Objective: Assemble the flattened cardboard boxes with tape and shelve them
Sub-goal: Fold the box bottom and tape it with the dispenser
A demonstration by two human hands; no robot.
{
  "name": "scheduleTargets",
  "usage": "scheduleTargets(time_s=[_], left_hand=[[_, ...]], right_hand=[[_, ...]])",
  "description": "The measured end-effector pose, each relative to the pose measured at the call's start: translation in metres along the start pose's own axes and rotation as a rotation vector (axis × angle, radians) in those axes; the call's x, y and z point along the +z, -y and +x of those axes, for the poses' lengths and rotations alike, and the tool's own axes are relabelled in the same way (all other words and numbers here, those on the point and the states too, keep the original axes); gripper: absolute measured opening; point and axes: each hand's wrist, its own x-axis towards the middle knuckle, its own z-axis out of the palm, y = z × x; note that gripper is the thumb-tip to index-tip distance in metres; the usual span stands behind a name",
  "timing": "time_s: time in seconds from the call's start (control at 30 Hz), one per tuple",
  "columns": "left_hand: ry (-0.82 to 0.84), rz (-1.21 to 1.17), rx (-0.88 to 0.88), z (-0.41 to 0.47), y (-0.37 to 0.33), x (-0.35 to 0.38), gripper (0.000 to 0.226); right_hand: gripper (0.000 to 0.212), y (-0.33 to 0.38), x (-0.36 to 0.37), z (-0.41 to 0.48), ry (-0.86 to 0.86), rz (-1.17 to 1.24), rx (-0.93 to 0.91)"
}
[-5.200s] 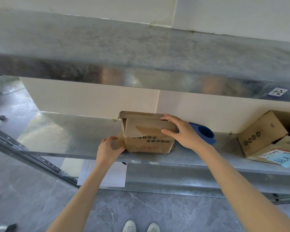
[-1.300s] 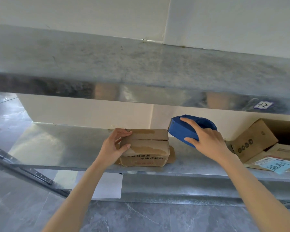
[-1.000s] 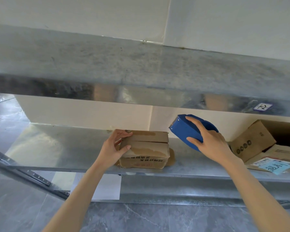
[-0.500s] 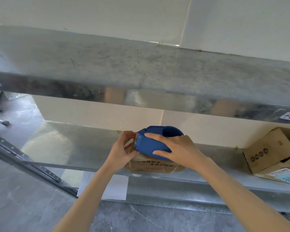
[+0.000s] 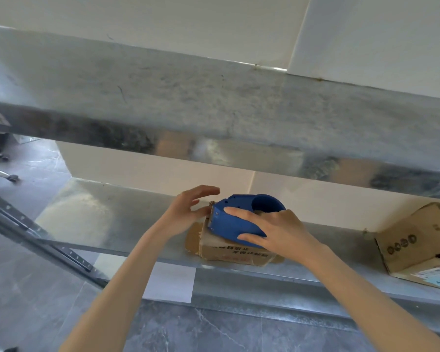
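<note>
Taping the box (image 5: 229, 251) on the shelf (image 5: 99, 219)
Right hand (image 5: 277, 235) grips the tape dispenser (image 5: 235, 221); left hand (image 5: 184, 214), fingers slack, touches the box. Next: draw the dispenser across its top.

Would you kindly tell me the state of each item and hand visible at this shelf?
Small brown cardboard box: folded up, lying on the grey metal shelf.
Blue plastic tape dispenser: resting on that box's top.
Right hand: grips the dispenser.
Left hand: fingers spread, at the box's left end.
Larger brown cardboard box: tilted, at the shelf's right end.
</note>
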Motion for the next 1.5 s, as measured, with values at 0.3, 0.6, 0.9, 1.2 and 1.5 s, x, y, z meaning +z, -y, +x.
scheduleTargets(time_s=[0.3, 0.6, 0.9, 1.2, 1.5], left_hand=[[-0.082, 0.044, -0.006, 0.001, -0.002, 0.010, 0.052], [-0.246, -0.054, -0.028, -0.020, 0.012, -0.003, 0.036], [-0.297, -0.209, 0.077, -0.031, 0.011, 0.002, 0.075], [-0.378, -0.029, 0.049, -0.033, 0.015, 0.035, 0.090], [-0.341, -0.001, 0.044, -0.032, 0.013, 0.033, 0.087]], right_hand=[[0.062, 0.001, -0.005, 0.000, 0.021, -0.005, 0.027], [0.062, -0.007, -0.012, -0.005, 0.045, 0.048, 0.048], [0.062, -0.020, -0.015, -0.007, 0.064, 0.104, 0.122], [0.059, -0.022, -0.026, -0.008, 0.092, 0.168, 0.187], [0.045, -0.034, -0.050, 0.001, 0.150, 0.493, 0.294]])
